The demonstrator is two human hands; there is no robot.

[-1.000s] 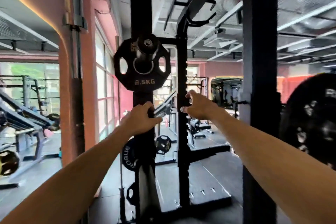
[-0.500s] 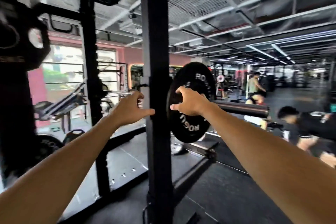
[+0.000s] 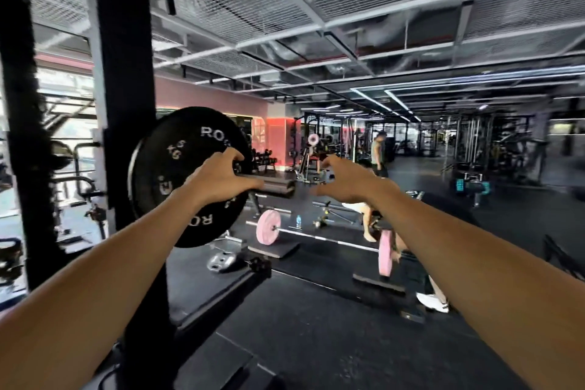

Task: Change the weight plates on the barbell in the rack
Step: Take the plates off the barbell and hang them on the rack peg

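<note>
A black Rogue weight plate [image 3: 177, 174] sits on the barbell sleeve [image 3: 273, 186], just right of the black rack upright [image 3: 123, 123]. My left hand [image 3: 218, 179] is in front of the plate's hub, fingers spread and curved over the inner part of the sleeve, holding nothing that I can see. My right hand [image 3: 349, 182] hovers open in the air just right of the sleeve's free end, apart from it, fingers spread.
A barbell with pink plates [image 3: 268, 227] lies on the floor ahead, with a person bent over near its right end [image 3: 367, 218]. A small grey plate [image 3: 221, 261] lies on the floor by the rack base. Another person [image 3: 378, 153] stands farther back among the machines.
The view has swung right, so the plate and sleeve end are now central. My right hand has come off the plate's edge and is beyond the sleeve end; my left hand has reached the plate's hub.
</note>
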